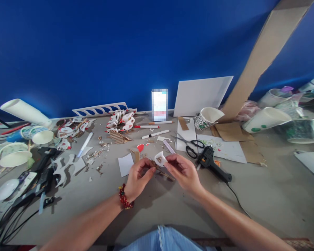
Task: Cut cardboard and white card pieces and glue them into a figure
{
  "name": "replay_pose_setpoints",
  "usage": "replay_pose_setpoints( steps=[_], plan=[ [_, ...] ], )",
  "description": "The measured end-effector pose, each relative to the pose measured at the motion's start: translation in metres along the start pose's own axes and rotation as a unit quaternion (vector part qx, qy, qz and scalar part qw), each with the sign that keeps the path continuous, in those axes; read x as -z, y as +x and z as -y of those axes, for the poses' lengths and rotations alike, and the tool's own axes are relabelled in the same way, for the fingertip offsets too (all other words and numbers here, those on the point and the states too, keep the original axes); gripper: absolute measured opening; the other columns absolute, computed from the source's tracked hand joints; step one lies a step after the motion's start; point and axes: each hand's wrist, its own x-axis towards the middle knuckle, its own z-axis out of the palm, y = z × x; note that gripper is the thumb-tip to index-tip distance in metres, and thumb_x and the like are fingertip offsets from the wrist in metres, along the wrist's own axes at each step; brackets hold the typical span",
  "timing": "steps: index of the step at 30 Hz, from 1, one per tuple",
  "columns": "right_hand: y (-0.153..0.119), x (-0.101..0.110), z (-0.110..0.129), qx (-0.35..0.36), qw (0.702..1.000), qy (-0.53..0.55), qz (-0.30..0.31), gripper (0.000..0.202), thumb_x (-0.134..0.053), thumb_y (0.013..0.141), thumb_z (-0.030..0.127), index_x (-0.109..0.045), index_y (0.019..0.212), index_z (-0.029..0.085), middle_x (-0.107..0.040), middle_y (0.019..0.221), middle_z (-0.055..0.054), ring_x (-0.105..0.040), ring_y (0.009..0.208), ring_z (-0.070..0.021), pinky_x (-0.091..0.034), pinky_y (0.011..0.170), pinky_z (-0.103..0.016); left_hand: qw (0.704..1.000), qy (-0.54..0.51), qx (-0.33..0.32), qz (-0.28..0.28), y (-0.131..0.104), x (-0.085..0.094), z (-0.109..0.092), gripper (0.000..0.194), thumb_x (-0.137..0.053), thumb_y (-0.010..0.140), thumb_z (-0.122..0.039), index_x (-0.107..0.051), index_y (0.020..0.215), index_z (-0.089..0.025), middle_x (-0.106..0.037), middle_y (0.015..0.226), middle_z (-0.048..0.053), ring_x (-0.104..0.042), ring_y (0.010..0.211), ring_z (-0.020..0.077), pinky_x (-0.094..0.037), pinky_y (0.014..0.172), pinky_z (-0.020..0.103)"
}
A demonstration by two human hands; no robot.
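In the head view, my right hand [184,170] pinches a small curved white paper cutout [159,159] with bits of brown cardboard on its inner face. Close beside it, my left hand [140,176] has its thumb and fingertips pressed together; whatever lies between them is too small to make out. Below the fingers lie thin brown cardboard strips [166,176] on the grey table. A red paper piece [140,147] and a white paper rectangle [126,165] are near my left hand. Black-handled scissors [191,151] and a black glue gun [211,164] lie to the right.
White and red cutouts [127,120] are heaped at the back, near markers [155,134] and a lit phone [159,104]. Paper cups [205,118] stand right; more cups [42,136], cables and a power strip [13,198] crowd the left. A cardboard strip [264,48] leans on the blue wall.
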Motion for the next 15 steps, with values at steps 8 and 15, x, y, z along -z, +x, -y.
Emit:
replay_pose_setpoints(
  steps=[8,15],
  plan=[
    [-0.0009,-0.0004,-0.0006,0.004,1.0,-0.003,0.003,0.016,-0.063,0.087,0.033,-0.064,0.088,0.017,-0.065,0.078,-0.003,-0.059,0.066,-0.0135,-0.048,0.06,-0.022,1.0,-0.022,0.009,-0.005,-0.0008,-0.0005,0.0027,0.014,-0.063,0.087,-0.028,-0.06,0.081,-0.016,-0.057,0.076,0.001,-0.049,0.071,0.0128,-0.04,0.066,0.022],
    [-0.0006,0.0002,0.0003,0.01,1.0,-0.013,0.002,0.017,-0.063,0.087,0.034,-0.064,0.087,0.017,-0.066,0.079,-0.004,-0.059,0.065,-0.014,-0.048,0.059,-0.022,1.0,-0.006,0.009,-0.01,0.0003,-0.0001,0.002,0.017,-0.063,0.087,-0.031,-0.061,0.08,-0.015,-0.058,0.075,0.001,-0.05,0.071,0.0136,-0.041,0.067,0.023]
  ],
)
